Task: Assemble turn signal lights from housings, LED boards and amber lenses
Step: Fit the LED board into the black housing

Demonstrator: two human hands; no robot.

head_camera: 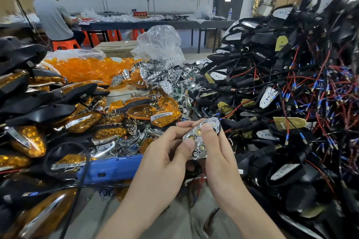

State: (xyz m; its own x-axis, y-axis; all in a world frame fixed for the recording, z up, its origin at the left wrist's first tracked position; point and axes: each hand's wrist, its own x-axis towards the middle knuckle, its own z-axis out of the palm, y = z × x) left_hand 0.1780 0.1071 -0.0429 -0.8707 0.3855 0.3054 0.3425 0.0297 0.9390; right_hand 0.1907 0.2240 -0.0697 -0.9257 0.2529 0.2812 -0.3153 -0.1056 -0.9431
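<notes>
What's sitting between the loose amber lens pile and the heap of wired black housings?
In the head view, a heap of chrome reflectors fills the gap between the amber lenses and the wired black housings, with a crumpled clear plastic bag behind it.

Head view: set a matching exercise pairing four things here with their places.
1 chrome faceted reflector with LEDs
2 loose amber plastic lenses
3 black housings with red and black wires
4 blue plastic tool

A heaped at right
B held between left hand and right hand
C in clear bag, back left
D lying left of the hands

Pairs: 1-B, 2-C, 3-A, 4-D
</notes>
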